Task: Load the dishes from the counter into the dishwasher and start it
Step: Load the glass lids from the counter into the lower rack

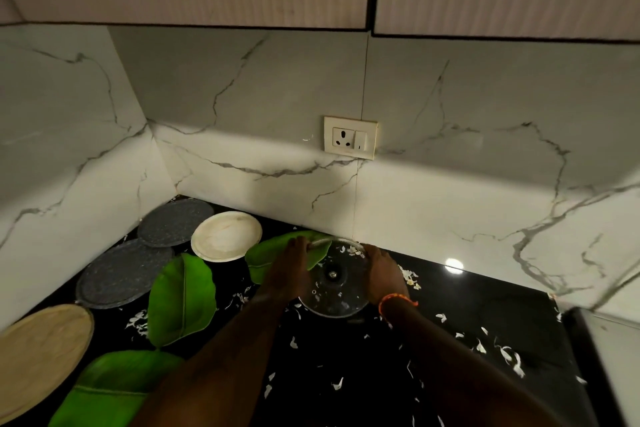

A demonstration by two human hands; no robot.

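Both hands, left hand [289, 270] and right hand [384, 276], gripped the round clear glass lid [334, 282] on the black counter [485, 315]; collection step under way; next move probably needs a level lift.

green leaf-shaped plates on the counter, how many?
3: one left of the left forearm, one at the bottom-left edge, one partly under the left hand. More may lie out of frame.
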